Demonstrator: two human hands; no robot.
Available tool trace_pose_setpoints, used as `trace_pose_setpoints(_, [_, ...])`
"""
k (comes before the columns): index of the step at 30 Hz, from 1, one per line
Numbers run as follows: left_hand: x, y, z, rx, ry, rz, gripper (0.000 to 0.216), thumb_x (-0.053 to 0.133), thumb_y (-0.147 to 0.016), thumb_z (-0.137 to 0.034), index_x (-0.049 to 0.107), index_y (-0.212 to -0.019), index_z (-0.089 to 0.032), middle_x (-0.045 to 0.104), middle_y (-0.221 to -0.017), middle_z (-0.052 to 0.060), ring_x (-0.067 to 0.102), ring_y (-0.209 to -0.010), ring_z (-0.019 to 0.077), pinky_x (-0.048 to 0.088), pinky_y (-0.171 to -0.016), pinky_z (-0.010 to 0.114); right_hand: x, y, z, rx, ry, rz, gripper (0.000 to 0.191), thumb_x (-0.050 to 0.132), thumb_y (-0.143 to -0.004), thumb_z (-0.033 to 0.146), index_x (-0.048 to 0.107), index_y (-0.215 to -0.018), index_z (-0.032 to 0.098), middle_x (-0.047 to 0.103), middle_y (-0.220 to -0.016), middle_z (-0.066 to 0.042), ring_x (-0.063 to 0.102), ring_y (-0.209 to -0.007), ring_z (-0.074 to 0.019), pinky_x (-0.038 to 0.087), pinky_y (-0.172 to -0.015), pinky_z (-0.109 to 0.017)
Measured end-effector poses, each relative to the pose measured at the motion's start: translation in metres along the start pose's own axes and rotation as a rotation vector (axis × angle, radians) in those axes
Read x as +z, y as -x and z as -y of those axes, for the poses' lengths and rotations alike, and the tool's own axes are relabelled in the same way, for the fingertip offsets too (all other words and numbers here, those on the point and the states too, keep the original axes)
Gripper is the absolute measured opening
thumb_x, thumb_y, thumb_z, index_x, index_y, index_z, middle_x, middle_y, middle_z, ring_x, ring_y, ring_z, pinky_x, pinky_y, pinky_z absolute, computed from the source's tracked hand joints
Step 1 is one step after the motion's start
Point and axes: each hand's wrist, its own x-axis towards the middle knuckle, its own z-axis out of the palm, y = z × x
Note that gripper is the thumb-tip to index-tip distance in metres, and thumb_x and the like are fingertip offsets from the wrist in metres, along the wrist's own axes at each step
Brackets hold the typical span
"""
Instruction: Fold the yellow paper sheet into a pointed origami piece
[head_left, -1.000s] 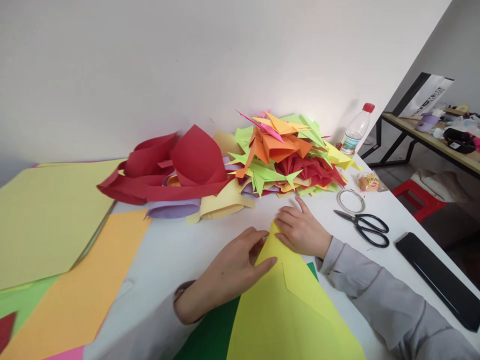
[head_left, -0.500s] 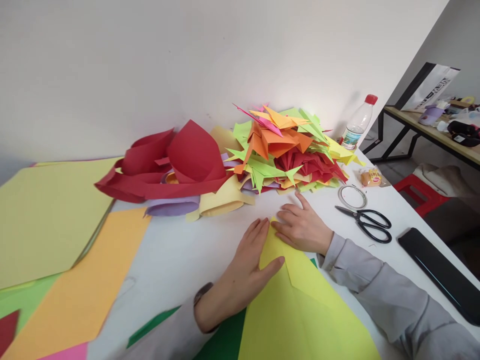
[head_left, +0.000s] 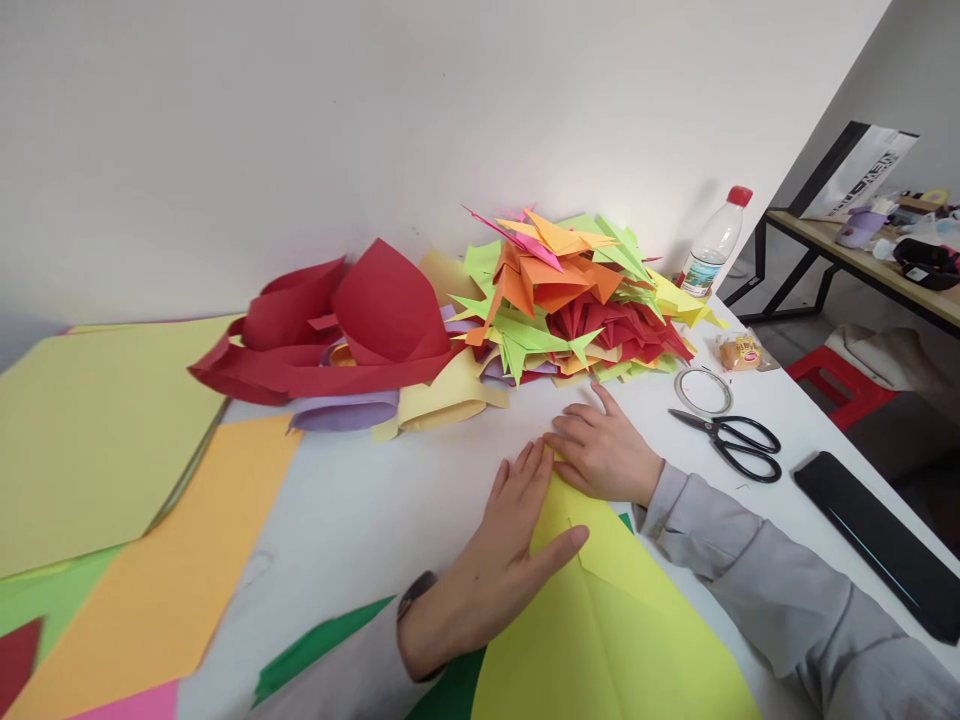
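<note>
A large yellow paper sheet (head_left: 607,630), folded to a point, lies on the white table (head_left: 360,490) in front of me. My left hand (head_left: 502,555) lies flat on its left edge, fingers stretched toward the tip, thumb out across the sheet. My right hand (head_left: 604,450) rests palm down on the tip of the sheet, fingers spread and slightly bent. Both hands press the paper; neither grips anything. A green sheet (head_left: 322,645) lies under the yellow one.
A heap of folded paper cranes (head_left: 577,300) and curled red paper (head_left: 345,330) lie behind the hands by the wall. Scissors (head_left: 731,440), a tape ring (head_left: 703,390), a water bottle (head_left: 712,245) and a black phone (head_left: 877,545) sit right. Yellow-green (head_left: 97,430) and orange (head_left: 180,560) sheets lie left.
My left hand has slid forward along the sheet's left edge toward the tip and flattened out. My right hand has stayed on the tip.
</note>
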Motion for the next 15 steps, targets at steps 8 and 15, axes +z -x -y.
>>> trace_pose_setpoints(8, [0.0056, 0.0049, -0.0055, 0.093, -0.187, -0.021, 0.081, 0.034, -0.096, -0.057, 0.0, -0.154, -0.013, 0.007, -0.16, 0.016, 0.002, -0.148, 0.0292, 0.018, -0.118, 0.054, -0.0018, -0.0009, -0.0005, 0.004, 0.002, 0.035, 0.03, 0.048, -0.094, 0.034, 0.067, -0.105, 0.013, 0.069, -0.1, -0.011, 0.056, -0.099, -0.0261, 0.017, -0.113, -0.06])
trace_pose_setpoints(15, [-0.0034, 0.0027, -0.0096, 0.027, -0.134, 0.028, 0.073, 0.026, -0.097, -0.057, 0.021, -0.151, -0.009, 0.018, -0.159, 0.017, 0.014, -0.147, 0.029, 0.023, -0.117, 0.053, -0.0035, -0.0004, -0.0004, -0.002, 0.031, 0.055, 0.032, 0.045, -0.095, 0.035, 0.066, -0.109, 0.013, 0.068, -0.101, -0.011, 0.055, -0.097, -0.0256, 0.018, -0.112, -0.061])
